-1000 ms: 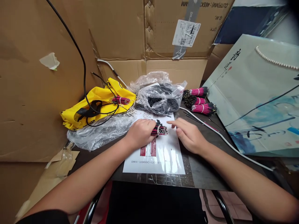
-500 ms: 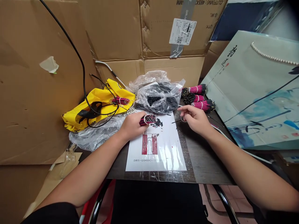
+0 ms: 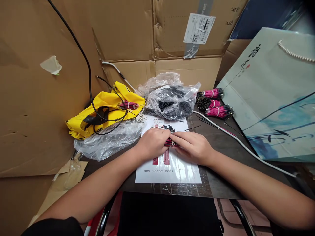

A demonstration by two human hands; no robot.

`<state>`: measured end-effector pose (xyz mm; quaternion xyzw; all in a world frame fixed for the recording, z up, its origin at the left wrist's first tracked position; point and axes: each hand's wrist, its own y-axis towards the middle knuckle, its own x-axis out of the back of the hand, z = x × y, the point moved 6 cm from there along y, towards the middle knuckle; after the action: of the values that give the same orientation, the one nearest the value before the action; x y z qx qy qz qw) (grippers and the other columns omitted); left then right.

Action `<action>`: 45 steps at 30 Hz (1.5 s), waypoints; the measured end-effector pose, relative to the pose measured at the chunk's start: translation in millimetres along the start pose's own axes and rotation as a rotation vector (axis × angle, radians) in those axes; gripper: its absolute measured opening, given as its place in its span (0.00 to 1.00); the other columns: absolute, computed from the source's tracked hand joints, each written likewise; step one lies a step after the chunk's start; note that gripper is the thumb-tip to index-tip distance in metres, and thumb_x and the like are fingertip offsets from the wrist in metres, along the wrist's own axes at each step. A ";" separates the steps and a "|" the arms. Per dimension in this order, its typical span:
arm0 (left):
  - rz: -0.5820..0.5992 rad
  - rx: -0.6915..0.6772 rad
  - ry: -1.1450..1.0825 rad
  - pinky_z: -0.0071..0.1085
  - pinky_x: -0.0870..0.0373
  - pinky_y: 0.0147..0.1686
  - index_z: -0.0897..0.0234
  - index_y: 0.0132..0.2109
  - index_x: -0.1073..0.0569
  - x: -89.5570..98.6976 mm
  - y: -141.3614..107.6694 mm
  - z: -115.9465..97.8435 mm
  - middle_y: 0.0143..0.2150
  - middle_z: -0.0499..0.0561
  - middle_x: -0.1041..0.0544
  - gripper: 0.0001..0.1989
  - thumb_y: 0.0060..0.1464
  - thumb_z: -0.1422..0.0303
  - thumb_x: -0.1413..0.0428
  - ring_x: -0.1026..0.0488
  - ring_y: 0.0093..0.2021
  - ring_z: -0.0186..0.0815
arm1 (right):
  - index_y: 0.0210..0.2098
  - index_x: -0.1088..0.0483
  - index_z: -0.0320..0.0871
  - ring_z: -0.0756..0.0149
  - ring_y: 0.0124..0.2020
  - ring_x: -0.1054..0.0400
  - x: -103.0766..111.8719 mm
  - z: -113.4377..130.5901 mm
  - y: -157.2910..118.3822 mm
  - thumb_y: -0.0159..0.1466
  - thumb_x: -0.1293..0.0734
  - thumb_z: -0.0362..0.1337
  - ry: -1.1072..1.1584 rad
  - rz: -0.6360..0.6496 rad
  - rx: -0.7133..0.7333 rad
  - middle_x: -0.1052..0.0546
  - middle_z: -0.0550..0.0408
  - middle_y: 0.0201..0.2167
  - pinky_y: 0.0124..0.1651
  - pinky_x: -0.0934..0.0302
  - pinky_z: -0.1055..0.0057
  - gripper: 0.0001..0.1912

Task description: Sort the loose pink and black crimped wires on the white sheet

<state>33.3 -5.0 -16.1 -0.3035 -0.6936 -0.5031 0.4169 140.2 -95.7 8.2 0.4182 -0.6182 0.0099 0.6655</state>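
Observation:
Both hands meet over a printed white sheet on the dark table. My left hand is closed round a bundle of pink and black wires tied with a white band. From the right, my right hand presses its closed fingers on the banded end of the same bundle. Part of the bundle is hidden by the fingers. Small black tube pieces lie on the sheet just beyond the hands.
Behind are a clear plastic bag of black parts and a yellow bag with a wire bundle on it. Several tied bundles, a white cable and a pale paper bag stand or lie right.
My right hand has come left and down onto the bundle. My left hand has moved slightly right and nearer, turning the bundle sideways. The view has shifted a little.

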 end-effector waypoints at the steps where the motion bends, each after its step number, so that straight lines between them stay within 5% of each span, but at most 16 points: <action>1: 0.010 -0.001 0.004 0.38 0.30 0.36 0.65 0.37 0.30 -0.8 0.2 -0.6 0.33 0.53 0.23 0.06 0.58 0.66 0.44 0.24 0.35 0.43 | 0.60 0.34 0.38 0.58 0.44 0.25 -0.5 -1.0 -1.9 0.67 0.34 0.35 0.018 -0.016 0.009 0.22 0.41 0.49 0.42 0.27 0.61 0.23; 9: 0.089 -0.052 0.036 0.37 0.31 0.36 0.64 0.37 0.31 -2.9 -0.5 -1.6 0.34 0.52 0.23 0.05 0.59 0.67 0.45 0.24 0.35 0.41 | 0.54 0.31 0.38 0.59 0.47 0.25 7.3 -11.1 -2.8 0.67 0.34 0.34 0.261 -0.020 -0.040 0.21 0.43 0.46 0.47 0.27 0.60 0.16; 13: 0.141 -0.103 0.058 0.38 0.31 0.36 0.64 0.37 0.31 -6.2 -1.5 -0.4 0.33 0.53 0.22 0.05 0.59 0.67 0.45 0.24 0.34 0.42 | 0.51 0.30 0.41 0.64 0.44 0.26 6.6 -16.2 3.1 0.69 0.40 0.28 0.400 0.128 -0.111 0.21 0.48 0.44 0.46 0.29 0.64 0.13; 20: 0.189 -0.135 0.107 0.39 0.31 0.34 0.65 0.38 0.31 -6.6 -2.4 -0.4 0.33 0.55 0.22 0.02 0.56 0.72 0.46 0.24 0.33 0.45 | 0.48 0.28 0.44 0.66 0.35 0.28 11.6 0.0 10.3 0.70 0.41 0.30 0.020 0.391 -0.042 0.22 0.51 0.42 0.34 0.38 0.69 0.12; 27: 0.190 -0.126 0.104 0.39 0.30 0.35 0.65 0.37 0.30 -4.6 -2.6 -2.6 0.33 0.56 0.22 0.02 0.54 0.73 0.45 0.24 0.34 0.44 | 0.34 0.30 0.42 0.65 0.23 0.37 20.2 29.4 32.8 0.66 0.40 0.27 -0.315 0.457 0.080 0.28 0.52 0.31 0.24 0.58 0.64 0.09; 36: 0.175 -0.100 0.006 0.39 0.29 0.36 0.64 0.35 0.29 -1.2 -3.1 1.5 0.32 0.53 0.22 0.02 0.52 0.74 0.46 0.24 0.34 0.43 | 0.32 0.33 0.41 0.67 0.17 0.39 1.9 31.6 49.0 0.68 0.40 0.31 -0.317 0.562 0.132 0.30 0.54 0.27 0.23 0.68 0.64 0.08; 45: 0.178 -0.076 -0.088 0.34 0.31 0.34 0.62 0.35 0.32 3.5 -2.9 5.6 0.33 0.50 0.23 0.03 0.53 0.71 0.44 0.25 0.33 0.40 | 0.34 0.35 0.41 0.70 0.20 0.47 29.6 10.0 49.8 0.67 0.40 0.31 -0.218 0.645 0.184 0.30 0.55 0.29 0.26 0.68 0.63 0.05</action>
<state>27.8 -0.6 -15.1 -0.4016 -0.6618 -0.4761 0.4171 112.6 -83.9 58.8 0.2580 -0.7823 0.2306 0.5179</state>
